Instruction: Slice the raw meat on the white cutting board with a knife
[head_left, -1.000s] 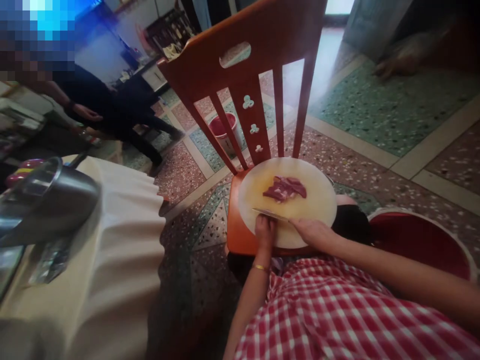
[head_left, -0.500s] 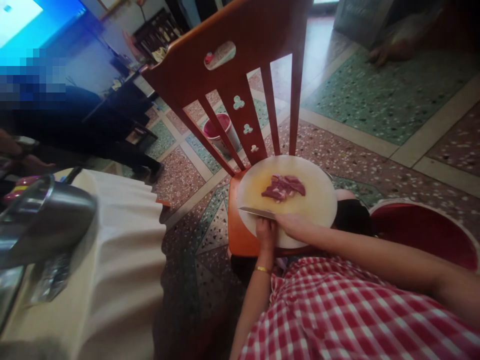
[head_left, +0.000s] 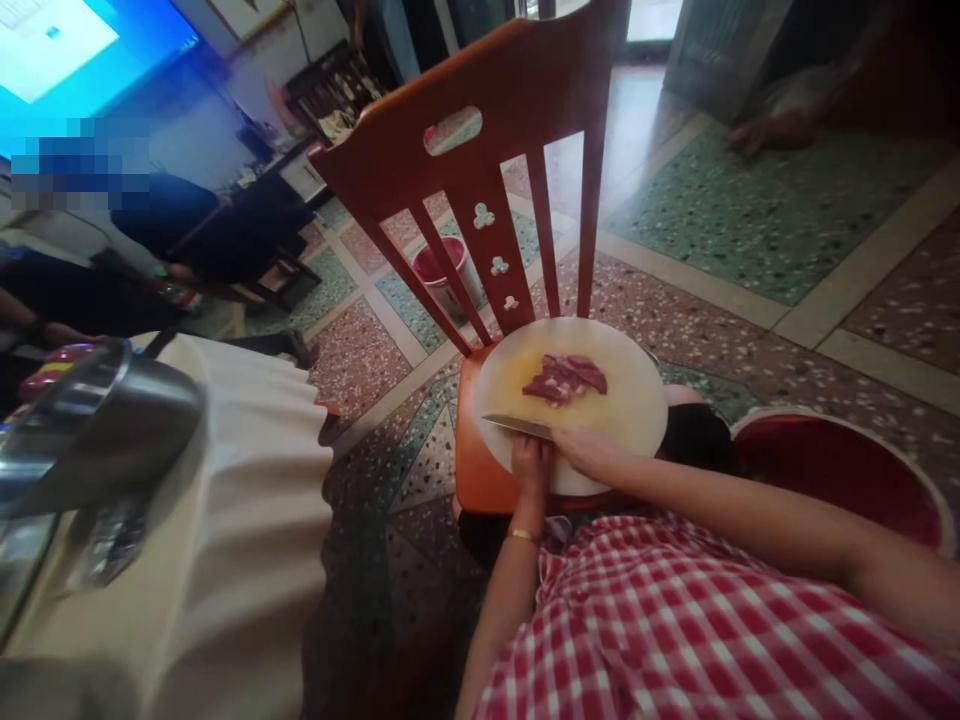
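In the head view a round white cutting board [head_left: 634, 420] lies on the seat of an orange-brown wooden chair [head_left: 471, 470]. Pieces of raw red meat [head_left: 566, 378] are heaped on its middle. My right hand [head_left: 589, 452] is closed around the handle of a knife [head_left: 514, 426], whose blade points left across the near part of the board. Just below the blade, my left hand [head_left: 531, 464] rests at the board's near edge with its fingers curled in. Whatever those fingers hold is hidden behind the hand and blade.
A cloth-covered table [head_left: 247, 480] stands at the left with a metal bowl [head_left: 127, 420] on it. A large red tub [head_left: 840, 480] sits at the right, and a bucket [head_left: 457, 270] stands behind the chair. Another person's hand [head_left: 64, 335] shows beyond the table.
The view has shifted slightly. Both hands, the knife and the meat keep nearly the same places on the board. At the far left, the person in dark clothing has moved.
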